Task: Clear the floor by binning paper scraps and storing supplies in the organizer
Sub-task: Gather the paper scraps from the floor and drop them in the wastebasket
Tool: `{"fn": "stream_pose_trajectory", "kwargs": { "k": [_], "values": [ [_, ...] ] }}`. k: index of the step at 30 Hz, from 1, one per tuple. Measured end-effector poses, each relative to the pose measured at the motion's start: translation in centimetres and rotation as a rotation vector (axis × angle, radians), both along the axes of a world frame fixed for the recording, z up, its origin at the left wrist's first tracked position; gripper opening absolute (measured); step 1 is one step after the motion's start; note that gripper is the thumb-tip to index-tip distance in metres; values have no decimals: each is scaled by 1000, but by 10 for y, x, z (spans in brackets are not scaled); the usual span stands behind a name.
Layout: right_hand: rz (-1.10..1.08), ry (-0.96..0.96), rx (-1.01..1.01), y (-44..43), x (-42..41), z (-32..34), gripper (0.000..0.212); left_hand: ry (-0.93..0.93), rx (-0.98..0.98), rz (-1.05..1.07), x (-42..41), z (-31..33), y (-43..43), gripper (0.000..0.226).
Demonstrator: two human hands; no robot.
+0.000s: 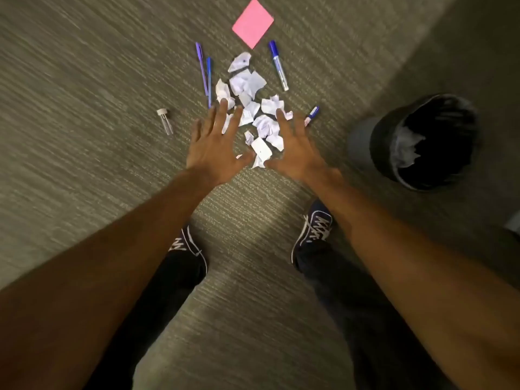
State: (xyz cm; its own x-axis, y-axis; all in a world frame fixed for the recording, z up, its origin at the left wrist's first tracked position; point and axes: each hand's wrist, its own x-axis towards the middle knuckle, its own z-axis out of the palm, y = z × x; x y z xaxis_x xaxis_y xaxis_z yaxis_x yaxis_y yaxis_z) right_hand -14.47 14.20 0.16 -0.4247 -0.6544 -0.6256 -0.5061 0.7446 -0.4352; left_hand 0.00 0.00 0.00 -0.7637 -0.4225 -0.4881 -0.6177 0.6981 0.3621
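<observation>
A heap of crumpled white paper scraps (250,85) lies on the grey carpet ahead of my feet. My left hand (216,144) reaches over the heap's left side, fingers spread, holding nothing. My right hand (295,147) is spread over its right side, also empty. Left of the heap lie a purple pen (201,67) and a blue pen (209,80). A blue-capped marker (278,64) lies to the right, and a smaller blue-capped marker (313,114) shows beside my right fingers. A pink sticky-note pad (252,22) lies beyond the heap. No organizer is in view.
A black bin (380,153) with a clear liner stands on the carpet at the right, some paper inside it. A small clear vial with a white cap (165,121) lies at the left. My two dark shoes (312,229) stand just behind the heap.
</observation>
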Motion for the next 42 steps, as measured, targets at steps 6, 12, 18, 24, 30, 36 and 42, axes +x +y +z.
{"fn": "stream_pose_trajectory", "kwargs": {
  "k": [6,12,18,24,30,36,42],
  "values": [
    [156,118,113,-20,-26,-117,126,-98,21,-52,-12,-108,4,110],
    [275,298,151,-39,-48,-177,132,-224,-17,3,-29,-172,-8,116],
    [302,414,175,-48,-38,-188,114,-242,-87,53,-33,-193,-14,79],
    [259,386,90,-53,-32,-194,70,-220,-155,-50,-33,-200,-22,63],
    [270,361,-16,-52,-39,-193,40,-85,-91,-66,-42,-197,-25,51],
    [294,334,-55,-51,-51,-184,32,-43,-73,-9,-52,-179,-27,30],
    [109,238,-162,-46,-60,-157,25,-5,-57,84,-59,-150,-29,27]
  ]
}}
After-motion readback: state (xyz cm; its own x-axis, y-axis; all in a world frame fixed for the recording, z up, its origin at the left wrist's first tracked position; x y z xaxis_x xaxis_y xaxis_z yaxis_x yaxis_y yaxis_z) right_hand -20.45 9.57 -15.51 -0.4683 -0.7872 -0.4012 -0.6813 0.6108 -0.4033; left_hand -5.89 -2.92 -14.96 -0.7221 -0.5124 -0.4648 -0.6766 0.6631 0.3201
